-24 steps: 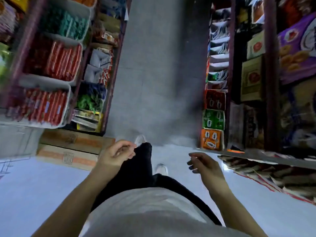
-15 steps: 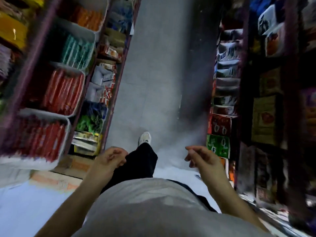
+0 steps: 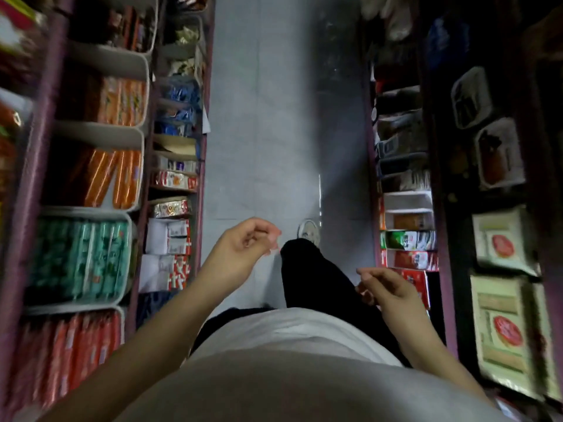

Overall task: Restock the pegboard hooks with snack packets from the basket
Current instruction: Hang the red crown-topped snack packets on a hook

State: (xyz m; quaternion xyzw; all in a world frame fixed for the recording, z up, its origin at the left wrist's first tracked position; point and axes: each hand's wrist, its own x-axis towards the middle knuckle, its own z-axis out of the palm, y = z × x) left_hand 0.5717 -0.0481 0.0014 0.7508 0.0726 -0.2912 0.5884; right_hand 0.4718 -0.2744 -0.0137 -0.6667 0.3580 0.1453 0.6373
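Note:
I look down a narrow shop aisle while walking. My left hand (image 3: pixel 243 248) hangs in front of my waist with its fingers loosely curled and holds nothing. My right hand (image 3: pixel 385 287) swings at my right side, fingers loosely curled too, also with nothing in it. No basket and no pegboard hooks show in this view. Packets fill the shelves on both sides; the picture is blurred by motion.
Left shelving (image 3: pixel 143 178) carries white bins of green packets (image 3: pixel 82 257), orange packets (image 3: pixel 122 175) and red packets (image 3: pixel 67 360). Right shelving (image 3: pixel 441 208) holds boxed goods (image 3: pixel 408 239) and cream packets with red seals (image 3: pixel 499 324). Grey tiled floor (image 3: pixel 265 132) runs ahead between them.
I have walked forward into the aisle; the shelves slid toward me and the cardboard boxes on the floor dropped out of view. Both hands stayed loosely curled, swinging slightly.

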